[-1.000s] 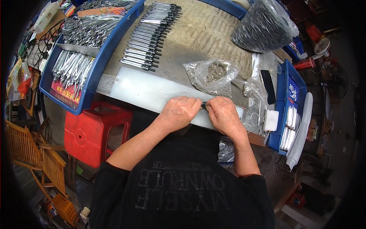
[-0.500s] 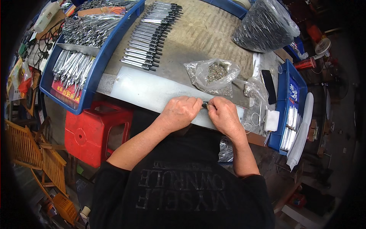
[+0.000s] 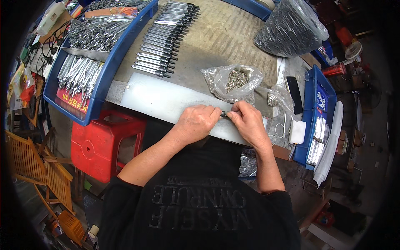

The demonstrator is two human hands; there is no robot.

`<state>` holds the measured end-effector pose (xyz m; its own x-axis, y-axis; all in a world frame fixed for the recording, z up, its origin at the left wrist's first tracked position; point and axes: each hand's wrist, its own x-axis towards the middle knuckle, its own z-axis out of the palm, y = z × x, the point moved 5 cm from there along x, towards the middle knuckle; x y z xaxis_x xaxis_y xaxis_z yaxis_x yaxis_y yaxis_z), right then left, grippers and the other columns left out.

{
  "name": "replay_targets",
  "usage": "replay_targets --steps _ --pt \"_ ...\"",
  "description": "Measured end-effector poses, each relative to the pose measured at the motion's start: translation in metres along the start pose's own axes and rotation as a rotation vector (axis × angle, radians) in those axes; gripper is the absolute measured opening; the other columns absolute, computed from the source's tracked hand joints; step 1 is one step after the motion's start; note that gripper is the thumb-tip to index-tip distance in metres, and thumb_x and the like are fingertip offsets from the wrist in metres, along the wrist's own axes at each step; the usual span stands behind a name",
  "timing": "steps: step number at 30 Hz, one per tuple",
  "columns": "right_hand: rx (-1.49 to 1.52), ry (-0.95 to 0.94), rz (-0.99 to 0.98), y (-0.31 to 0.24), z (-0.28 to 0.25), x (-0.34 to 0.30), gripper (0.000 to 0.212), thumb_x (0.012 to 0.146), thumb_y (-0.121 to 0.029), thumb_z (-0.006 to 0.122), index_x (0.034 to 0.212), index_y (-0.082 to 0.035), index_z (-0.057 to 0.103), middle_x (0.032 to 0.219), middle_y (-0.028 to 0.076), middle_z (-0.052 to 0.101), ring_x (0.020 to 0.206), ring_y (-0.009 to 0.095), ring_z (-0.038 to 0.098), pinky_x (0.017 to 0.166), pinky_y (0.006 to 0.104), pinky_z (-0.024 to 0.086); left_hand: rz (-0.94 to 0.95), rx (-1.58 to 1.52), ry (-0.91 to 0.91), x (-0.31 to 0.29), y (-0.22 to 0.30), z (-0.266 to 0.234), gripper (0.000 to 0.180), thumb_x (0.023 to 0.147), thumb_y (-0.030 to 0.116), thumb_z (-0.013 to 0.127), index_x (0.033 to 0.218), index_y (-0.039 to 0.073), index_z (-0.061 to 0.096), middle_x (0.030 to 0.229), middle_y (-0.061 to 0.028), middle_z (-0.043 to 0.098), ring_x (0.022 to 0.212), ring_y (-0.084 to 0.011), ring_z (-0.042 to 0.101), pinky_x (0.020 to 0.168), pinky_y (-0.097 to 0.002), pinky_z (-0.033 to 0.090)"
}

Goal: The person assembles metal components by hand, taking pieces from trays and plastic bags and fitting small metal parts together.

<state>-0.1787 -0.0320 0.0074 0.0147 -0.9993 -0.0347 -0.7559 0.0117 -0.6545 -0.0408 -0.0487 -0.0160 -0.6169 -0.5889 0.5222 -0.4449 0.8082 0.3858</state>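
Observation:
Over the near edge of a white board, my two hands meet around a small dark cylindrical piece. My left hand is closed on it, with the fingers hiding most of its length. My right hand pinches at its other end between thumb and forefinger; whether a tiny part sits there is too small to tell. Just beyond the right hand lies an open clear bag of small metal parts. A long row of silver rods with black ends is laid out farther left on the table.
At left stands a blue divided tray full of silver rods, above a red stool. To the right are a smaller bag of parts, a black phone and a blue bin. A large bag of black pieces stands far right.
My right hand has shifted slightly up and to the right, its fingers rolling at the end of the dark piece. The left hand has barely moved.

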Motion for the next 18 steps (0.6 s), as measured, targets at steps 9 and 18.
replay_targets --steps 9,18 --pt "0.094 0.028 -0.114 0.004 0.008 -0.001 0.018 0.084 -0.016 0.055 0.087 0.001 0.057 0.079 0.017 0.058 0.077 0.034 0.056 0.067 0.0386 0.043 -0.012 -0.016 -0.003 0.002 -0.002 -0.001 0.016 0.074 0.017 0.063 0.074 0.005 0.052 0.056 -0.0058 0.048 0.051 -0.0208 0.054 0.045 -0.0324 0.043" --pt "0.103 0.135 -0.157 -0.001 0.016 -0.005 0.012 0.079 -0.010 0.058 0.074 0.000 0.058 0.068 0.015 0.056 0.063 0.032 0.054 0.057 0.0394 0.041 0.026 -0.063 0.025 -0.003 -0.001 0.002 0.013 0.073 0.012 0.059 0.074 0.005 0.049 0.057 -0.0052 0.047 0.053 -0.0220 0.055 0.047 -0.0337 0.044"
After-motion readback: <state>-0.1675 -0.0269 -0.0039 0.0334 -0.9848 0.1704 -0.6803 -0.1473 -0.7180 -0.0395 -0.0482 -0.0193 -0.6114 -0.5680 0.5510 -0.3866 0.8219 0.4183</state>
